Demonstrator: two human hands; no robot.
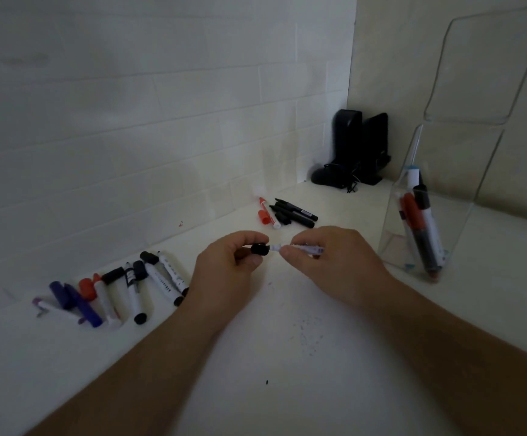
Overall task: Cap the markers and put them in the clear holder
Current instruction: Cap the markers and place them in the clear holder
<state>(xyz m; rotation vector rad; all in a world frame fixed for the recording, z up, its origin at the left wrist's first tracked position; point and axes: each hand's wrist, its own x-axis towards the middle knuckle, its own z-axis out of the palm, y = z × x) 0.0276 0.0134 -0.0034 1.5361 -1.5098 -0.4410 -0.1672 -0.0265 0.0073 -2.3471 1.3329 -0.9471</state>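
My left hand (pixel 230 262) pinches a black cap (pixel 260 249) above the white table. My right hand (pixel 334 256) grips a white marker (pixel 306 248) lying level, its tip end right at the cap's mouth. I cannot tell whether the cap is seated on it. The clear holder (pixel 463 221) stands at the right with several capped markers (pixel 419 221) leaning inside. Loose markers and caps lie in a row at the left (pixel 123 291), black, red and purple. A smaller group (pixel 284 212) of red and black ones lies by the back wall.
The white table (pixel 287 357) meets a tiled wall (pixel 130 136) behind and to the left. Two black devices with cables (pixel 353 149) stand in the back corner. A few small dark specks mark the table near the front.
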